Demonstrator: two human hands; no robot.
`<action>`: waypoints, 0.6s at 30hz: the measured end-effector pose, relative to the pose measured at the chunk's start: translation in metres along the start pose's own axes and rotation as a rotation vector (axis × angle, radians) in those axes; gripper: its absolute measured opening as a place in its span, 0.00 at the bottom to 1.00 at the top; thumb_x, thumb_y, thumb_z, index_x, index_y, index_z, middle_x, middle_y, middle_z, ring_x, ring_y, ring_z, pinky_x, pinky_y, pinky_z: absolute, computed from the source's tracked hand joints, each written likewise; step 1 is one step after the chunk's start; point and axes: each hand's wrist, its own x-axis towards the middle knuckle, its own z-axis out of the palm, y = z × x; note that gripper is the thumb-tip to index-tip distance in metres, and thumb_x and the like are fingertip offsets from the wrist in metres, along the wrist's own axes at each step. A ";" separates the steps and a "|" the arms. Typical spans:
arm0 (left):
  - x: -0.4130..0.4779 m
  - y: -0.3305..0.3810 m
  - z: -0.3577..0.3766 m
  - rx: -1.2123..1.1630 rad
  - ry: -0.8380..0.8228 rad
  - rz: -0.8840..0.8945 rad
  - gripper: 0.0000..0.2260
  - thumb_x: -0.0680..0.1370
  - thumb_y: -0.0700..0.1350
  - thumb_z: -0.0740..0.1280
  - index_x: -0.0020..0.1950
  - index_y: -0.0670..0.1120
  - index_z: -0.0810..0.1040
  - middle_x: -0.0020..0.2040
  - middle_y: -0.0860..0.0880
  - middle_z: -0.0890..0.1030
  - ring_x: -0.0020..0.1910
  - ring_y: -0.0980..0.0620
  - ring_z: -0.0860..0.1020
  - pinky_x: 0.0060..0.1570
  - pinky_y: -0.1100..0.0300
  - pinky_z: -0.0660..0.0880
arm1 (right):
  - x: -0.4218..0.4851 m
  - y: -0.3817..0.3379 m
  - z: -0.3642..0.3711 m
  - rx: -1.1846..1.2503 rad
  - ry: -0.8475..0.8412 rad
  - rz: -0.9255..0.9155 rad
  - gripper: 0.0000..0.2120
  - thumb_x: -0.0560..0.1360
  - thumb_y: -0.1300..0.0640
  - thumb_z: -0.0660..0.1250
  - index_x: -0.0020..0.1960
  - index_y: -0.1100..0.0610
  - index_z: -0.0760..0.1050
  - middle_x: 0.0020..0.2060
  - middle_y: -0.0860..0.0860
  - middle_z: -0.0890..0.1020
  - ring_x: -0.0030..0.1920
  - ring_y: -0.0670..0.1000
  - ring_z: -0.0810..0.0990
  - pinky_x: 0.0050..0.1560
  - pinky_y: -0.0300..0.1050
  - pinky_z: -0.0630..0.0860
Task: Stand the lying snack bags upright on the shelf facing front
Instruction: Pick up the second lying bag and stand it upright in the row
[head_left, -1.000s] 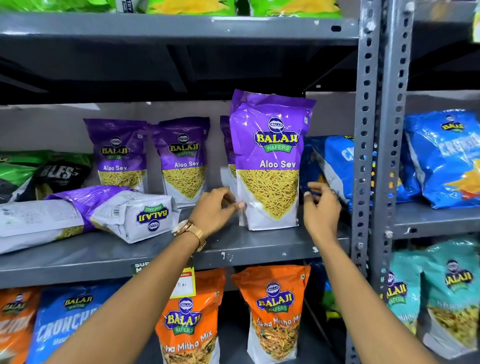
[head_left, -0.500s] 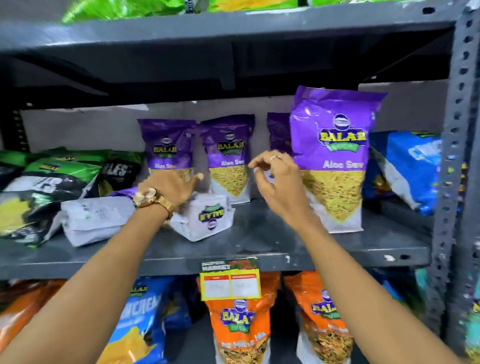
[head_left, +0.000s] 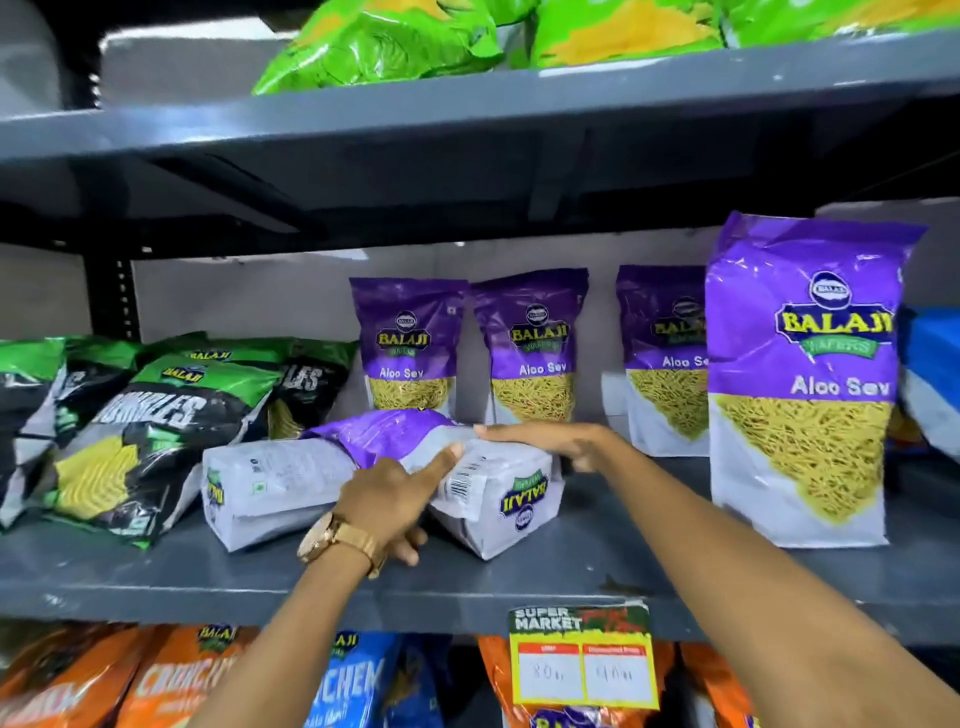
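Two purple and white Aloo Sev bags lie flat on the grey middle shelf (head_left: 597, 577). My left hand (head_left: 392, 501), a gold watch on its wrist, clasps the left side of the nearer lying bag (head_left: 501, 501), thumb on top and fingers under its edge. My right hand (head_left: 563, 444) rests over that bag's far top edge, holding it. The second lying bag (head_left: 270, 486) lies just left, partly under the first. One large Aloo Sev bag (head_left: 808, 400) stands upright facing front at the right. Three more stand along the back (head_left: 532, 348).
Green and black snack bags (head_left: 156, 431) lean in a pile at the shelf's left. A blue bag (head_left: 932, 374) sits at the far right. Green bags (head_left: 384, 41) fill the shelf above. A price tag (head_left: 582, 662) hangs on the shelf edge, over orange and blue bags below.
Both hands left the upright front bag and moved left to the nearer lying bag. They now hold it from both sides. The view has shifted left.
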 end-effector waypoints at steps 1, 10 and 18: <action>0.000 0.001 -0.001 -0.029 0.006 0.023 0.37 0.63 0.77 0.59 0.34 0.41 0.75 0.22 0.45 0.82 0.20 0.44 0.81 0.23 0.64 0.73 | -0.001 0.005 -0.001 0.027 0.057 -0.032 0.19 0.72 0.35 0.63 0.50 0.47 0.82 0.49 0.47 0.86 0.48 0.46 0.84 0.52 0.40 0.79; 0.037 0.039 0.010 -0.023 -0.012 0.346 0.20 0.63 0.67 0.72 0.34 0.51 0.79 0.23 0.52 0.82 0.25 0.43 0.83 0.27 0.49 0.82 | -0.011 0.051 -0.017 0.401 0.406 -0.358 0.15 0.70 0.52 0.74 0.56 0.52 0.78 0.50 0.48 0.86 0.47 0.44 0.85 0.46 0.36 0.81; 0.096 0.053 0.050 -0.118 -0.104 0.391 0.18 0.71 0.45 0.74 0.58 0.42 0.78 0.56 0.41 0.84 0.50 0.47 0.81 0.50 0.52 0.79 | 0.005 0.076 -0.016 0.429 0.699 -0.348 0.26 0.66 0.60 0.77 0.59 0.52 0.69 0.51 0.47 0.82 0.47 0.39 0.81 0.44 0.30 0.79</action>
